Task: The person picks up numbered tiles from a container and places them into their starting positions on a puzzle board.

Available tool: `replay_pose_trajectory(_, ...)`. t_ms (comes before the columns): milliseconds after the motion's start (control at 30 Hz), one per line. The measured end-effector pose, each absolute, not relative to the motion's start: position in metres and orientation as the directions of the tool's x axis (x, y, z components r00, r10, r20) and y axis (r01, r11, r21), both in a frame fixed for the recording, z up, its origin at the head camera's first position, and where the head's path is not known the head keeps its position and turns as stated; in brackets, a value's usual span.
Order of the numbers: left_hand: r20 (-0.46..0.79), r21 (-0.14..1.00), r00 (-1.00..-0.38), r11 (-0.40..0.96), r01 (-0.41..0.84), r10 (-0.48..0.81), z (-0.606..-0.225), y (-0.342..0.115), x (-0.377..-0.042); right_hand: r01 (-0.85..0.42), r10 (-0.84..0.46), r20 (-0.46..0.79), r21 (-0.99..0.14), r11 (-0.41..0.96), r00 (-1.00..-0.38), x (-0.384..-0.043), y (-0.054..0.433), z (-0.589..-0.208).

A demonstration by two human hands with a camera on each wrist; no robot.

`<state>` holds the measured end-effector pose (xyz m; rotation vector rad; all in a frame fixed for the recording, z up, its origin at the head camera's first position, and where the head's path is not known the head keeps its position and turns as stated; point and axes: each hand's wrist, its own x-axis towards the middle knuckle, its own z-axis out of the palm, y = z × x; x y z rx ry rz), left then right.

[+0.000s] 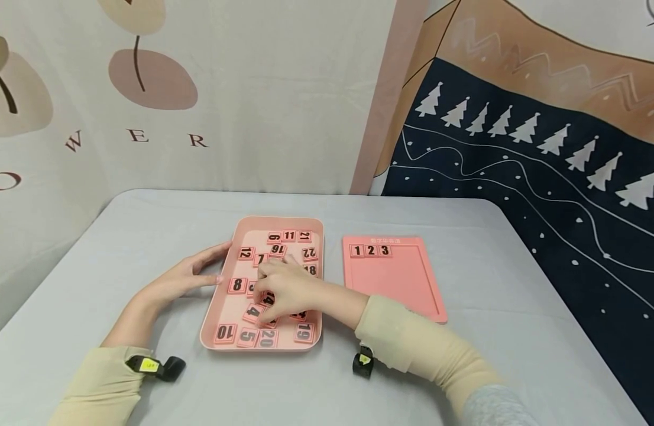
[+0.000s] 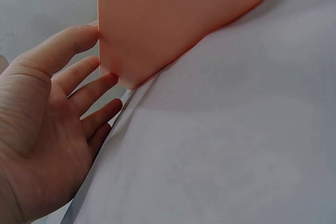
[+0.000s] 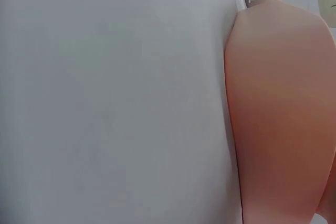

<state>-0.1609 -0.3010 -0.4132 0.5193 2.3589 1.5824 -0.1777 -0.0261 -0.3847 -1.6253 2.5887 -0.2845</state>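
A pink tray holds loose pink number tiles lying at various angles, among them an 8 tile and a 10 tile. My right hand reaches into it from the right, fingers bent downward. Thumb and index finger pinch the number 4 tile at its edges, low among the others; the hand covers several tiles. At the tray's left side my left hand rests with extended fingers touching the outer wall. In the left wrist view these fingers meet the tray wall.
Right of the tray lies a flat pink board with a raised border; tiles 1, 2 and 3 sit in its top left row. A pale cloth covers the table. Printed curtains hang behind it.
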Motion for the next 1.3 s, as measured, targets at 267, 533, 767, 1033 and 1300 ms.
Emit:
replay_pose_trajectory(267,-0.008,0.927,-0.904,0.341,0.153,0.428,-0.414,-0.302,-0.163,-0.886,-0.896,0.048,-0.179,0.427,-0.441,-0.176,-0.029,-0.389)
replay_pose_trajectory(533,0.003,0.929,-0.9,0.332,0.164,0.436,-0.414,-0.303,-0.164,-0.882,-0.891,0.032,-0.162,0.442,-0.453,-0.173,-0.035,-0.389)
replay_pose_trajectory(767,0.002,0.928,-0.9,0.333,0.164,0.435,-0.414,-0.303,-0.163,-0.881,-0.889,0.043,-0.164,0.444,-0.456,-0.172,-0.036,-0.389)
replay_pose_trajectory(1033,0.02,0.929,-0.897,0.323,0.18,0.442,-0.415,-0.301,-0.164,-0.908,-0.916,0.069,-0.178,0.379,-0.396,-0.177,-0.028,-0.385)
replay_pose_trajectory(1300,0.01,0.926,-0.9,0.336,0.173,0.436,-0.415,-0.302,-0.164,-0.952,-0.947,0.109,-0.08,0.294,-0.302,-0.184,-0.012,-0.366)
